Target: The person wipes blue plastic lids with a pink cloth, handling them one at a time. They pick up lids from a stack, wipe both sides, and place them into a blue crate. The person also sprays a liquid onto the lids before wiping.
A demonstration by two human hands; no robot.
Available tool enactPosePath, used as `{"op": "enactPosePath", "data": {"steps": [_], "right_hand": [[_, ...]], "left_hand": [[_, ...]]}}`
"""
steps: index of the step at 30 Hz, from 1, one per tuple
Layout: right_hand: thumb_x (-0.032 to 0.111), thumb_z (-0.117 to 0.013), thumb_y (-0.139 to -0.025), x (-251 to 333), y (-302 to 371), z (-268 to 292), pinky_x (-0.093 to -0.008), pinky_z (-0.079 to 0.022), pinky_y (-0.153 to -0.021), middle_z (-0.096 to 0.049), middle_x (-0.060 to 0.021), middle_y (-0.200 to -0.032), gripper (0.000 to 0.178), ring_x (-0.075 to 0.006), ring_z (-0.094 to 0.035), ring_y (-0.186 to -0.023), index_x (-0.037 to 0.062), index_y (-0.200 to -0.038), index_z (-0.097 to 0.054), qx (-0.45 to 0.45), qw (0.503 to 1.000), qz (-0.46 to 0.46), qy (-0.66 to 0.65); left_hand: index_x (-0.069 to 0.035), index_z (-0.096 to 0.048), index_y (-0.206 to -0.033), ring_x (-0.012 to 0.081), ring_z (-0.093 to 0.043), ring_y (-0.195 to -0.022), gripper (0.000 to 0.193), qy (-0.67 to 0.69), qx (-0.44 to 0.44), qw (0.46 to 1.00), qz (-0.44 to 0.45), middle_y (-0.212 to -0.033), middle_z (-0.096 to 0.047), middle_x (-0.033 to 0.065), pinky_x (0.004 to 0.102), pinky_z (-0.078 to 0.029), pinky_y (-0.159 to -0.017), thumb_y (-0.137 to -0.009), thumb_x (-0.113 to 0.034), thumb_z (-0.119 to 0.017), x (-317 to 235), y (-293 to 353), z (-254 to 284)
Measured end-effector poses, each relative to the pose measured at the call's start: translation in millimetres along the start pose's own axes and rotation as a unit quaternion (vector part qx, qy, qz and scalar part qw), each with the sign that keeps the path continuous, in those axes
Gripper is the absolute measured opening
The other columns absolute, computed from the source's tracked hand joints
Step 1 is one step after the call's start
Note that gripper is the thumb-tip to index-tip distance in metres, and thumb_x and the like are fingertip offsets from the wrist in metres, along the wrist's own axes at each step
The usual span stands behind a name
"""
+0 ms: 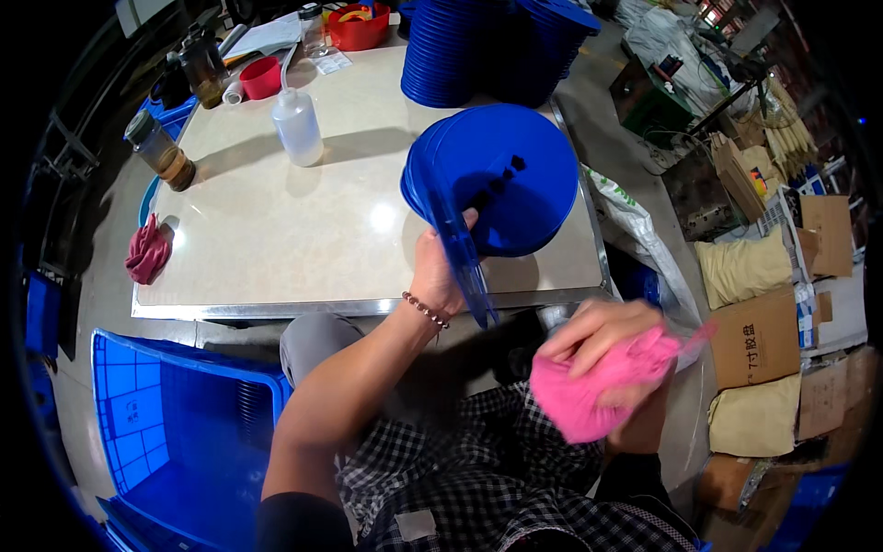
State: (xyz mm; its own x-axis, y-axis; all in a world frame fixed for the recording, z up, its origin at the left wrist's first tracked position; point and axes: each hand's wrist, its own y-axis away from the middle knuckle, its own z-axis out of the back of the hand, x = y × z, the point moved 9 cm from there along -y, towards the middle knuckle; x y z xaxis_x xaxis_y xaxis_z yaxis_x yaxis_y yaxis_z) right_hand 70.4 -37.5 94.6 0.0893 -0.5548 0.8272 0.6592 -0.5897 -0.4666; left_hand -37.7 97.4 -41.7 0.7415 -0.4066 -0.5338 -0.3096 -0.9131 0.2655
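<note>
- Centrally, the left hand (440,274) is clamped on the lower part of a blue plastic disc (449,216), which stands tilted, nearly edge-on to the view, above the table's near edge.
- The right hand (602,336), slightly blurred, is closed around a bunched pink cloth (589,396), apart from the disc, to its lower right.
- Just beyond the disc, a low pile of blue discs (543,198) lies on the pale table (303,248); whether the held disc touches it cannot be told.
- Taller blue stacks (451,55) stand at the far right.
- Toward the left are a clear squeeze bottle (299,133), a lidded jar (161,155) and a crumpled dark-red cloth (149,253).
- Lower left, beside the person's leg, sits a blue crate (129,414).
</note>
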Motion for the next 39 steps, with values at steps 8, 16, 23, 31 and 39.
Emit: {"op": "enactPosePath", "data": {"steps": [8, 16, 23, 31, 39], "right_hand": [[0.018, -0.074, -0.081, -45, -62, -69, -0.0403, -0.05, -0.09, -0.065, -0.0111, -0.113, 0.032, -0.028, -0.062, -0.11, 0.0042, -0.109, -0.064, -0.173, 0.924, 0.048, 0.338], [0.007, -0.073, -0.075, -67, -92, 33, -0.04, -0.05, -0.082, -0.068, -0.0087, -0.096, 0.025, -0.028, -0.063, -0.09, 0.0078, -0.097, -0.063, -0.348, 0.775, -0.025, 0.528], [0.019, -0.078, -0.074, -60, -64, -63, -0.0424, -0.049, -0.086, -0.066, -0.0088, -0.103, 0.028, -0.029, -0.064, -0.097, 0.0089, -0.094, -0.062, -0.195, 0.845, 0.065, 0.493], [0.006, -0.076, -0.071, -37, -44, 123, -0.0438, -0.052, -0.085, -0.066, -0.0126, -0.099, 0.033, -0.0347, -0.061, -0.095, 0.0043, -0.101, -0.064, -0.395, 0.641, -0.046, 0.657], [0.021, -0.083, -0.073, -38, -64, 147, -0.0425, -0.05, -0.083, -0.064, -0.0102, -0.091, 0.029, -0.0312, -0.06, -0.091, 0.0065, -0.089, -0.063, -0.406, 0.611, -0.056, 0.677]], "left_hand": [[-0.009, -0.064, -0.109, 0.0138, -0.066, -0.07, 0.032, -0.257, 0.089, 0.956, 0.108, -0.088, -0.071, 0.0061, 0.0301, -0.056, -0.066, -0.095, -0.034, -0.076, 11, 7, 23], [-0.009, -0.062, -0.113, 0.0138, -0.066, -0.077, 0.031, -0.154, 0.107, 0.981, 0.053, -0.091, -0.071, 0.0059, 0.0299, -0.055, -0.071, -0.096, -0.033, -0.073, 5, -1, 17], [-0.009, -0.062, -0.117, 0.0139, -0.066, -0.082, 0.03, -0.136, 0.105, 0.983, 0.066, -0.094, -0.07, 0.0057, 0.0298, -0.055, -0.074, -0.097, -0.031, -0.07, 11, -6, 1], [-0.01, -0.06, -0.12, 0.0139, -0.065, -0.089, 0.03, -0.131, 0.075, 0.986, 0.072, -0.097, -0.07, 0.0054, 0.0296, -0.055, -0.079, -0.099, -0.03, -0.068, 8, 1, 11], [-0.01, -0.059, -0.124, 0.0139, -0.065, -0.096, 0.031, -0.145, 0.076, 0.983, 0.081, -0.101, -0.07, 0.0052, 0.0294, -0.055, -0.083, -0.1, -0.028, -0.065, 12, 14, 6]]}}
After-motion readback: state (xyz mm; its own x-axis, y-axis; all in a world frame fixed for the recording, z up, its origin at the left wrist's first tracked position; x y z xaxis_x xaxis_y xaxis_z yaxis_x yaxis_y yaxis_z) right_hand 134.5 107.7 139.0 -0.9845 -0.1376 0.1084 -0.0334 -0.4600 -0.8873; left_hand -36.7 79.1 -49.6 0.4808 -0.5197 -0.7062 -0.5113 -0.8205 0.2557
